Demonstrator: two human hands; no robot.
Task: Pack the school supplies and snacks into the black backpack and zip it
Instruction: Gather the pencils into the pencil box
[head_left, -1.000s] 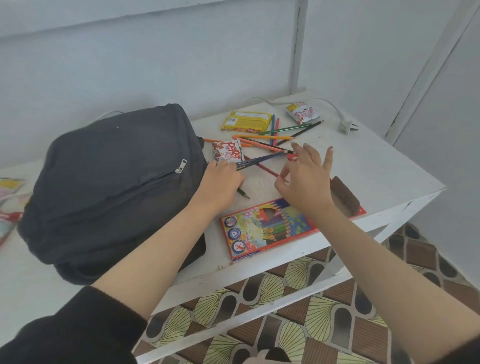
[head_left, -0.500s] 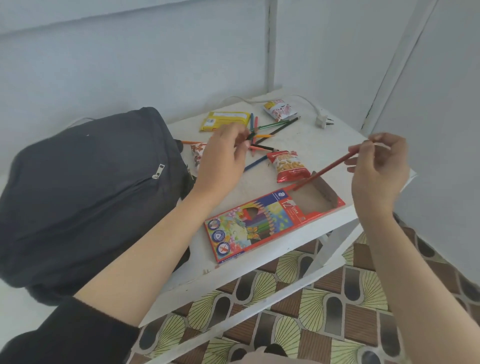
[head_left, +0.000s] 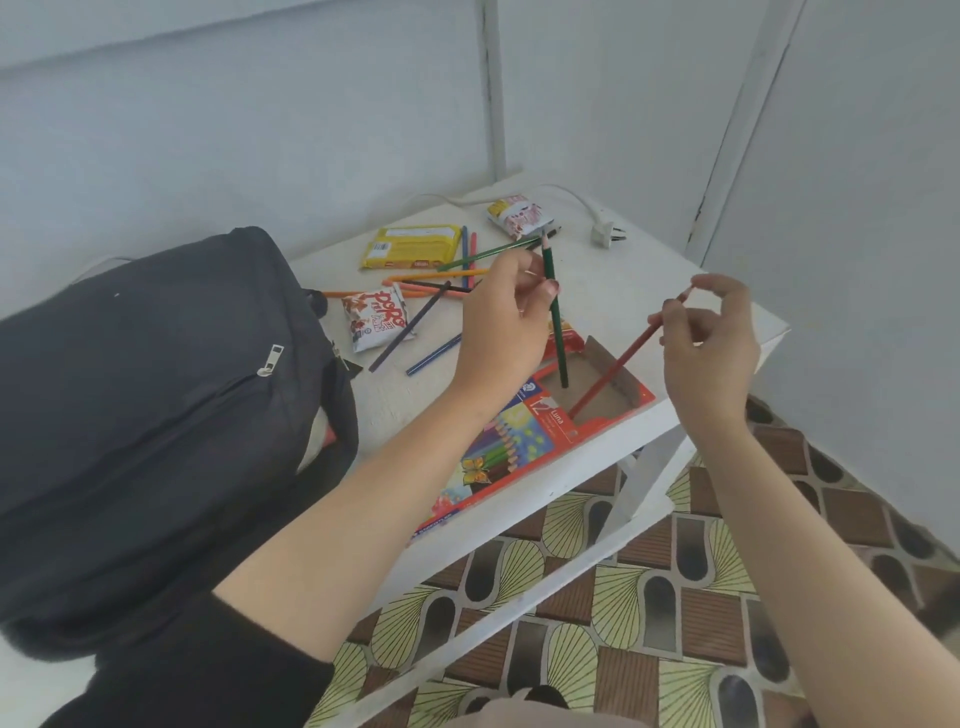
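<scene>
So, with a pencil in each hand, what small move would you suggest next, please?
Probably slide both down into the pencil box: the left hand pinches the green pencil and the right hand the red pencil, each lower end resting in its open end.

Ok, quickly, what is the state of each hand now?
Left hand: closed, pinching the long dark green wooden pencil.
Right hand: closed, pinching the long red wooden pencil.
</scene>
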